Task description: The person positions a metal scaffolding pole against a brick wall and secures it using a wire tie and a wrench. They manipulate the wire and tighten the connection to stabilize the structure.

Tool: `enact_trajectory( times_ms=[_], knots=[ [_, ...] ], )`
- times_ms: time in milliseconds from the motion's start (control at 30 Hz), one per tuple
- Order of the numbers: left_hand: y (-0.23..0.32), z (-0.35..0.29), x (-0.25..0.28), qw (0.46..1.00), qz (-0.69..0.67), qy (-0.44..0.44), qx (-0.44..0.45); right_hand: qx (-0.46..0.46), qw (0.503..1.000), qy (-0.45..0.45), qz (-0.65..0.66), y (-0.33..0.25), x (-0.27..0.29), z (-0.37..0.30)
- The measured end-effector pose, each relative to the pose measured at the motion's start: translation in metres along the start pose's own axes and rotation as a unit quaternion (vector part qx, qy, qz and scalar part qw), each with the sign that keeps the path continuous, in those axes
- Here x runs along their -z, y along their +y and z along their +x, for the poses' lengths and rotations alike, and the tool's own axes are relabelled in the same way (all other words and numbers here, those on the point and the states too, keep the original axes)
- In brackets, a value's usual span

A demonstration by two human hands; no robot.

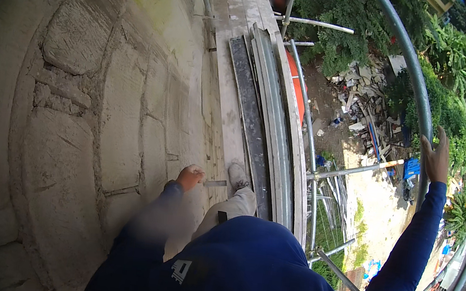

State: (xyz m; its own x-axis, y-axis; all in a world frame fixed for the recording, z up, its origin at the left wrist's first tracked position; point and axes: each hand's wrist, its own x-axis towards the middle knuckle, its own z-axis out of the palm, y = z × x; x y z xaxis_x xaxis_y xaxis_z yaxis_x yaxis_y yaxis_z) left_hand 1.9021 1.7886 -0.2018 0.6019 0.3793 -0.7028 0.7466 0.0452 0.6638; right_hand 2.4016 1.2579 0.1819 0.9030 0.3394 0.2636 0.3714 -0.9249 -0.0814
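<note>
My left hand [190, 177] is closed, low beside the block wall [126, 108]. A short, flat grey metal blade [216, 183] sticks out of its fingers to the right. The rest of that tool is hidden in my fist, so its exact kind does not show. Out to the right, my right arm is stretched and my right hand [437, 159] holds the curved-looking grey scaffold tube [410, 54], the thumb on its near side. One shoe [237, 175] of mine stands on the scaffold boards [229, 95], between the wall and some long metal planks [271, 121].
Scaffold poles [305, 87] and a crossing tube [353, 172] line the platform's open right edge. Far below lie rubble [363, 92], a blue container [412, 168] and sunlit ground. Trees [348, 31] grow beyond. An orange object [295, 86] shows past the planks.
</note>
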Motion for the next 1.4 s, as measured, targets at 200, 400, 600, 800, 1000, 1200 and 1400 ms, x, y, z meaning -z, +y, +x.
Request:
enact_trajectory(
  times_ms=[200, 400, 600, 800, 1000, 1200, 1400],
  knots=[
    [0.046, 0.025, 0.044, 0.994, -0.092, 0.015, -0.054, -0.091, 0.99, 0.009, -0.108, -0.011, -0.043, 0.0],
    [0.057, 0.021, 0.044, 0.996, -0.079, 0.029, -0.043, -0.138, 0.984, -0.007, -0.11, -0.025, -0.04, 0.005],
    [0.054, 0.025, 0.046, 0.993, -0.091, 0.037, -0.07, -0.137, 0.989, -0.033, -0.036, -0.001, -0.04, 0.022],
    [0.044, 0.032, 0.054, 0.995, -0.071, 0.059, -0.048, -0.042, 0.998, 0.032, -0.028, -0.018, -0.049, 0.127],
    [0.038, 0.017, 0.066, 0.995, -0.072, 0.065, 0.02, -0.018, 0.996, -0.016, 0.091, -0.078, -0.078, 0.249],
    [0.094, 0.044, 0.075, 0.999, -0.024, 0.014, 0.023, -0.038, 0.992, -0.046, 0.111, -0.091, -0.103, 0.324],
    [0.155, 0.092, 0.096, 0.998, 0.01, 0.05, 0.048, -0.032, 0.983, -0.09, 0.159, -0.09, -0.115, 0.323]
  ],
)
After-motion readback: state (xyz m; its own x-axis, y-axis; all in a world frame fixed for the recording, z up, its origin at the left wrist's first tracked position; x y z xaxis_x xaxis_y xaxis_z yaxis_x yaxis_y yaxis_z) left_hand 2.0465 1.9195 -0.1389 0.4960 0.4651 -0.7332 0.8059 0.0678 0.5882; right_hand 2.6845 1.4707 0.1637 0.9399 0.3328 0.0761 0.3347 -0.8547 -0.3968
